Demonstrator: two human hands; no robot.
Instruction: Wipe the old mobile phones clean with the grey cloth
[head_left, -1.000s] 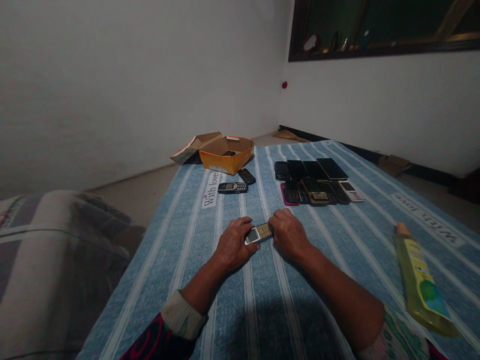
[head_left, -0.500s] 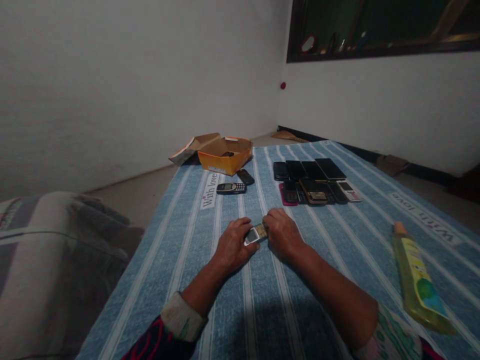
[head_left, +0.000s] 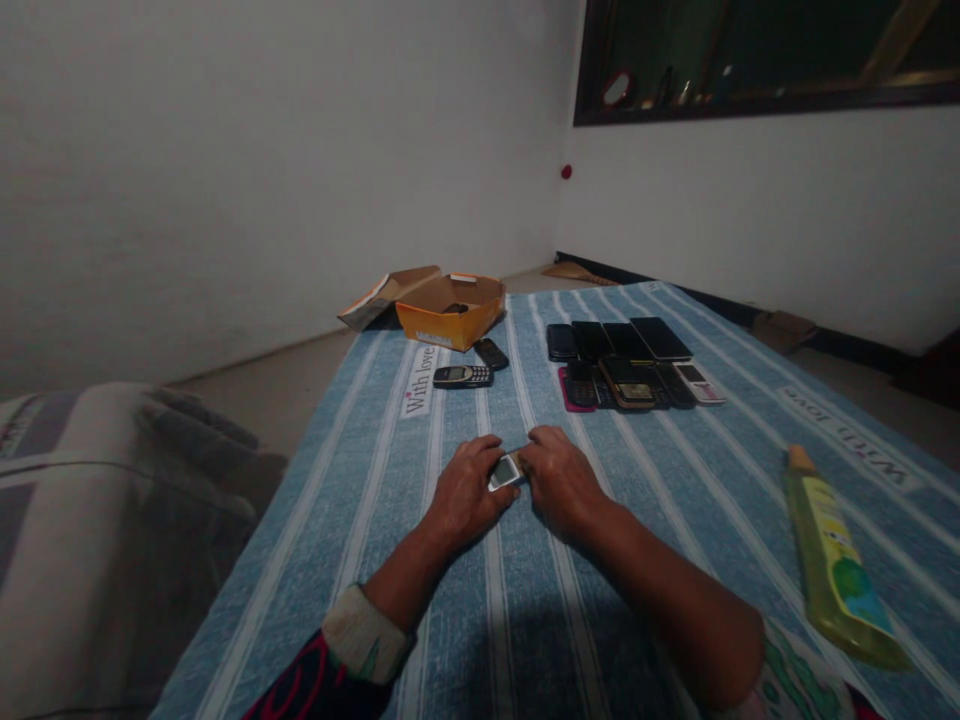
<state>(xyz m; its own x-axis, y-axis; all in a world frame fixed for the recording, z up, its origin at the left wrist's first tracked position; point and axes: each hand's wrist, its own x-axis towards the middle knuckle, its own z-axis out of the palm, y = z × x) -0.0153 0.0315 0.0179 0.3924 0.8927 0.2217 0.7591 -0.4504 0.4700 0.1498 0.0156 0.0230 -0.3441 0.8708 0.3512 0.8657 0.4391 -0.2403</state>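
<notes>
Both my hands rest on a blue striped cloth (head_left: 600, 580) and together grip a small silver keypad phone (head_left: 505, 470). My left hand (head_left: 466, 493) wraps the phone's screen end with curled fingers. My right hand (head_left: 559, 480) covers the keypad end, so only the small screen shows between them. Beyond them lie a dark keypad phone (head_left: 463, 376) and a small black phone (head_left: 491, 353).
Several phones lie in two rows (head_left: 630, 360) at the far right of the cloth. An open orange cardboard box (head_left: 450, 308) sits at the far edge. A yellow-green bottle (head_left: 836, 560) lies at the right. A grey striped bundle (head_left: 97, 520) is on the left.
My right hand has slid left over the silver phone, covering its keypad. The left hand has stayed in place.
</notes>
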